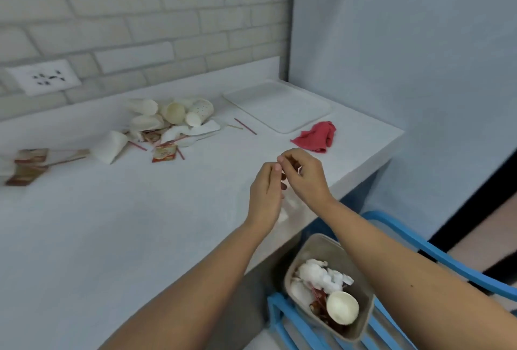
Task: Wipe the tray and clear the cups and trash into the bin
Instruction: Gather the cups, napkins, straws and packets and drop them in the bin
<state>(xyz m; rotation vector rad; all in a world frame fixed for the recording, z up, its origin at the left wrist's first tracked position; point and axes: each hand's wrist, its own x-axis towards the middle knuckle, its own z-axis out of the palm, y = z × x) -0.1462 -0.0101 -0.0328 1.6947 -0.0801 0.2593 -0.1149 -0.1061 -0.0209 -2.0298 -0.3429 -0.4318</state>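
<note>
The long white countertop (112, 224) looks matt and faintly grainy. On its far right, the flat white rectangular tray (279, 109) looks like smooth plastic with a dull sheen, and the crumpled red cloth (316, 135) just near of it is soft and wrinkled. At the far left the heap of white disposable cups (173, 113) looks like thin matt paper, among glossy-looking red printed sachets (164, 153). The pale brick wall (140, 14) behind is rough and matt around a smooth white plastic socket plate (46, 77), and the near-right beige bin (319, 243) looks like matt plastic in a glossy blue painted frame (275, 313).
</note>
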